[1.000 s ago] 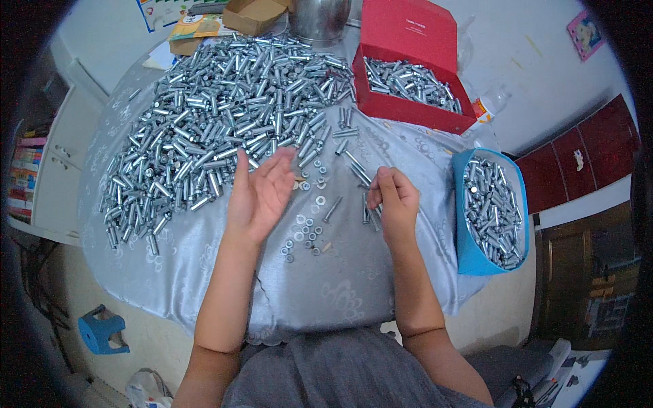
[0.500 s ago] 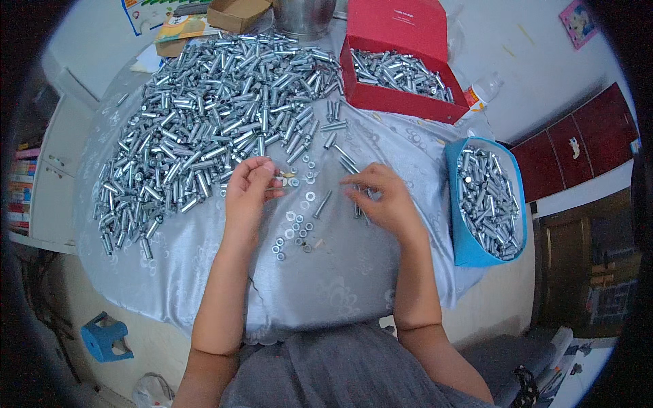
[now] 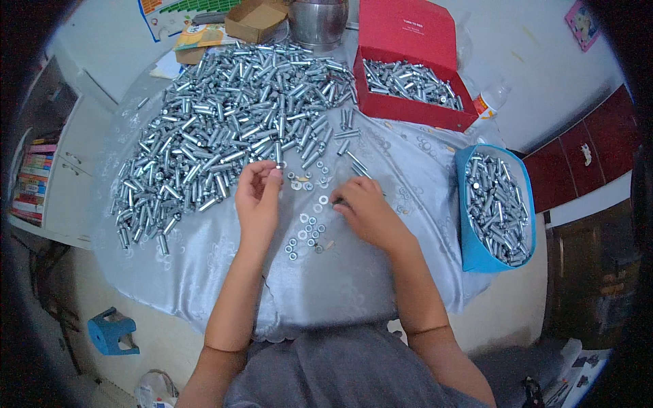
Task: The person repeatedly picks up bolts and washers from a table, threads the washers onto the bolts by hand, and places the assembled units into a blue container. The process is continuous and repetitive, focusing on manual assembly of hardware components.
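Note:
My left hand [image 3: 258,194] is raised at the near edge of a big pile of metal sleeve anchors [image 3: 224,115]. Its thumb and fingers are pinched together; a small shiny piece shows at the tips, too small to name. My right hand [image 3: 371,209] reaches down to the cloth with thumb and forefinger closed on a thin bolt, mostly hidden by the fingers. Between the hands lie several loose nuts [image 3: 293,242] and flat washers [image 3: 323,200]. Slim bolts [image 3: 357,163] lie just beyond my right hand.
A red box [image 3: 415,117] with its lid up, full of anchors, stands at the back right. A blue bin [image 3: 466,231] of anchors stands at the right edge. Behind the pile are a metal pot [image 3: 318,24] and a cardboard box [image 3: 256,20]. A plastic bottle [image 3: 488,102] stands beside the red box.
My right hand has moved down and inward onto the bolt lying by the washers and closed on it. My left hand's fingers have turned more upright. The whole view has shifted slightly.

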Available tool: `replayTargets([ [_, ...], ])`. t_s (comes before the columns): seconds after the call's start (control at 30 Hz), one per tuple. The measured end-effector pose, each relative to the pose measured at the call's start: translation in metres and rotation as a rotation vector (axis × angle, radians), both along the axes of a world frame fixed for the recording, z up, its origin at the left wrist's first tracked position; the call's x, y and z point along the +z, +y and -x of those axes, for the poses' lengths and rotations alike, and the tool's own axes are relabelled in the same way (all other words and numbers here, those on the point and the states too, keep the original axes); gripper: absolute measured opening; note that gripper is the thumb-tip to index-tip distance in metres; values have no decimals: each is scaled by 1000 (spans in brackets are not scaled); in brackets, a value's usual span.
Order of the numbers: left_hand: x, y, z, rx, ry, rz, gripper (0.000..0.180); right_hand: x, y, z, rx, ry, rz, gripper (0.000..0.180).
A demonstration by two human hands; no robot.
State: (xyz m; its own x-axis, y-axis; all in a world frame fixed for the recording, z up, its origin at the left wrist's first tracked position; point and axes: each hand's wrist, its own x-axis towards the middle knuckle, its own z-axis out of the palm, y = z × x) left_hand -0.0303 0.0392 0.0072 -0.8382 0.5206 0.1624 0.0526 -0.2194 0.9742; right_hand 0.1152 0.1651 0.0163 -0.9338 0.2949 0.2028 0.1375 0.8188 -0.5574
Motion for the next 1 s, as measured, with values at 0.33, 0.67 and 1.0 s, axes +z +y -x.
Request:
replayTargets([
  [0.33, 29, 41, 26, -137, 838, 430, 20, 7, 16, -9, -268, 296, -11, 14],
  [0.67, -13, 117, 18, -214, 1145, 650, 27, 4, 23, -10, -253, 455, -73, 20],
  [1.0, 8, 39, -16, -263, 637, 272, 21, 5, 11, -7, -333, 774, 597, 19],
])
